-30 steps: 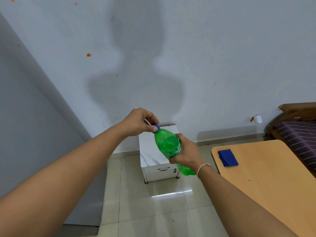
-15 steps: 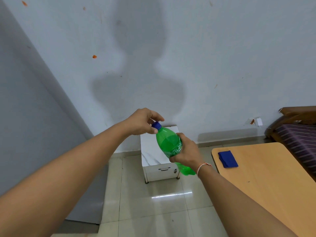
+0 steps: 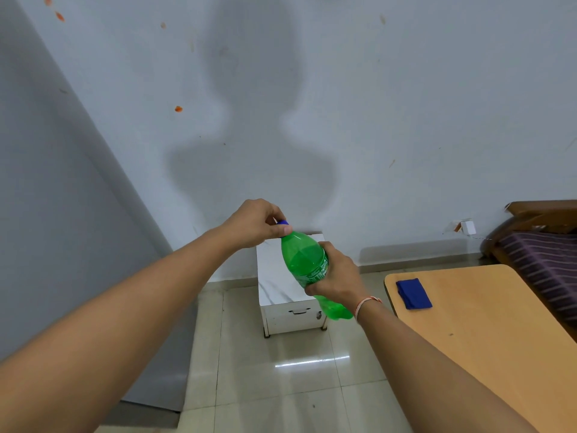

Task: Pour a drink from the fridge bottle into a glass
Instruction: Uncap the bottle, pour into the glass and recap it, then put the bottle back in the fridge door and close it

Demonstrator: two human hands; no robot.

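A green plastic bottle [image 3: 304,260] with a blue cap [image 3: 282,223] is held in the air in front of me, tilted with its neck up and to the left. My right hand [image 3: 338,278] is wrapped around its labelled middle. My left hand [image 3: 257,223] pinches the blue cap with thumb and fingers. The bottle's base [image 3: 338,314] shows below my right wrist. No glass is in view.
A wooden table [image 3: 487,332] stands at the right with a folded blue cloth [image 3: 413,293] on its far corner. A small white cabinet [image 3: 288,295] stands against the wall behind the bottle. A grey panel [image 3: 62,214] rises at the left. A striped bed [image 3: 543,260] is far right.
My left hand's fingers have shifted around the cap, first opening a little, then closing over it again. The bottle sits slightly more upright. The view has tilted down a little.
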